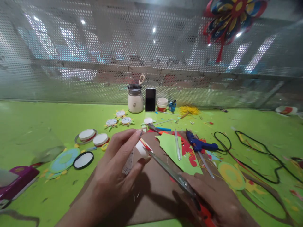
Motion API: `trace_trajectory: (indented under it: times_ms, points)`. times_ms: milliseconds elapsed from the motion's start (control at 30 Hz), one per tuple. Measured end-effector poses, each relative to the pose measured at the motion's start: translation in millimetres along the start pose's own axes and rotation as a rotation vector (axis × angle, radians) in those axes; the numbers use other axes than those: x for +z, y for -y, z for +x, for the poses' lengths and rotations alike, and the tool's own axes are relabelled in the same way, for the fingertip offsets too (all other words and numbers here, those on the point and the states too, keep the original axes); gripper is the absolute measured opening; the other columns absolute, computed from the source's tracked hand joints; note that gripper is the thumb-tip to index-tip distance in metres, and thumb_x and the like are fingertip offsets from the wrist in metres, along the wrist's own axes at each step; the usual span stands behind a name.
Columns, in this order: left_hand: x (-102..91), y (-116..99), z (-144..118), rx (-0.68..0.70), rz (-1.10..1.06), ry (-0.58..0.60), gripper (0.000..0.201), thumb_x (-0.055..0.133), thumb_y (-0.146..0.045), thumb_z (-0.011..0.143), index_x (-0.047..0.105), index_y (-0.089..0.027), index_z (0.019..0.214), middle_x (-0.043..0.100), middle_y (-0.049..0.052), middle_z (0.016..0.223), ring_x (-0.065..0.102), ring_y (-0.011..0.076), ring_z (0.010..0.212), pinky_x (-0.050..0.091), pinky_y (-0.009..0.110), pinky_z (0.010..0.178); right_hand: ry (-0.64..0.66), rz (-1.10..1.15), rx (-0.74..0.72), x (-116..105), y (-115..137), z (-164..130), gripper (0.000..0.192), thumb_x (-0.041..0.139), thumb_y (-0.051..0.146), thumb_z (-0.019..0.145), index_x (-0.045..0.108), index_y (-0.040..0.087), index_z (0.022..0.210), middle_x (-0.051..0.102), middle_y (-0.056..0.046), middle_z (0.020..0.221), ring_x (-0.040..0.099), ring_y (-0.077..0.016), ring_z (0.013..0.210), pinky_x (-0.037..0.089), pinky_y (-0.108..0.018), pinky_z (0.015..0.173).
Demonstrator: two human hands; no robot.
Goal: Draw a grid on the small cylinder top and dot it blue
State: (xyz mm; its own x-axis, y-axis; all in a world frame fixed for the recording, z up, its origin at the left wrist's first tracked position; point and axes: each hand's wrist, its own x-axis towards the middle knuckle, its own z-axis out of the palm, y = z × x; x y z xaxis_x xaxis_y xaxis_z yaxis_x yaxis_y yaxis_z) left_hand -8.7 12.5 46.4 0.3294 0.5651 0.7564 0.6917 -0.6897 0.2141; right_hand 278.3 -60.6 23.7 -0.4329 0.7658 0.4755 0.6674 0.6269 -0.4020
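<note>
My left hand pinches a small white round piece with a red and yellow edge between thumb and fingers. It looks like the cut-off bottom of a paper cup, though part of it is hidden by the fingers. In my right hand is a pair of scissors with red handles. Their blade tips reach the edge of the white piece; the blades look nearly closed. Both hands are above a brown cardboard sheet, and a clear patterned plastic ruler shows partly behind my left fingers.
Right of the hands lie green paper, a clear pen and a blue glue gun with a black cord. Left are white discs, a black-rimmed disc and a purple tape dispenser. A jug and phone stand behind.
</note>
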Motion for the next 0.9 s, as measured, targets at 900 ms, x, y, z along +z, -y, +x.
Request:
trace_trajectory:
  times_ms: [900]
  points:
    - [-0.4, 1.0, 4.3, -0.007, -0.067, -0.020, 0.067, 0.064, -0.014, 0.101, 0.046, -0.029, 0.164, 0.063, 0.011, 0.148, 0.068, 0.0275, 0.133, 0.060, 0.044, 0.116, -0.050, 0.012, 0.023, 1.8, -5.0, 11.3, 0.031, 0.071, 0.022, 0.094, 0.082, 0.026, 0.124, 0.080, -0.004, 0.077, 0.076, -0.0222, 0.066, 0.065, -0.029, 0.064]
